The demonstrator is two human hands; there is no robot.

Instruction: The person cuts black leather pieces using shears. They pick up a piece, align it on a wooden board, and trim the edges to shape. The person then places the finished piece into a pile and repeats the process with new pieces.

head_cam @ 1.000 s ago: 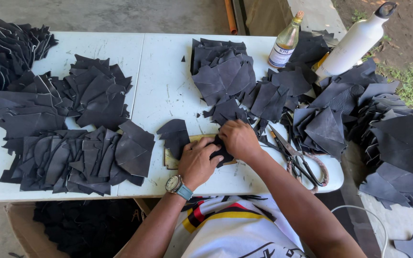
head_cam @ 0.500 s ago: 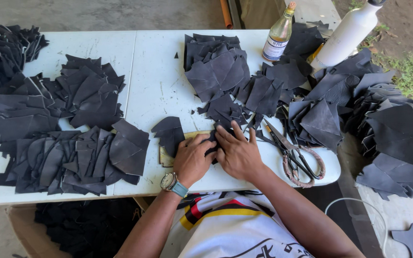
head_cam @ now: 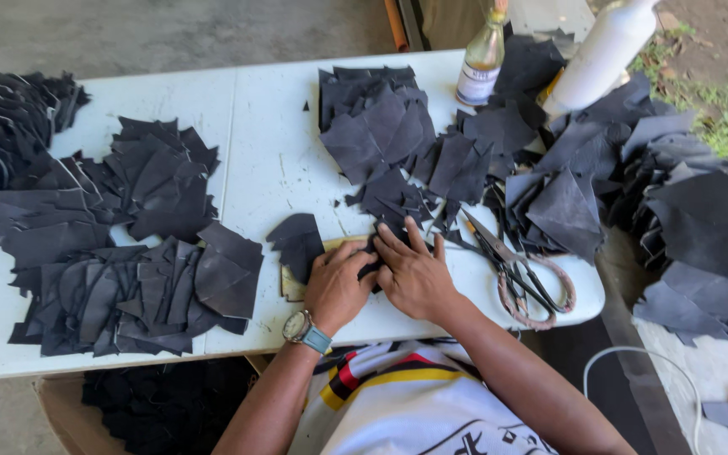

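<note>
1. Since the earlier frame, the right hand (head_cam: 414, 274) has flattened, fingers spread wide on a dark leather piece (head_cam: 370, 259).
2. The left hand (head_cam: 336, 282), at 9 o'clock of it, presses the same piece with curled fingers.
3. Scissors (head_cam: 516, 271) lie at 3 o'clock.

Bare table (head_cam: 271, 160) runs open up the middle, between the left piles (head_cam: 120, 244) and the far stack (head_cam: 377, 126). Scissors (head_cam: 516, 270) lie just right of the right hand (head_cam: 414, 274); bottles (head_cam: 482, 59) crowd the far edge.
</note>
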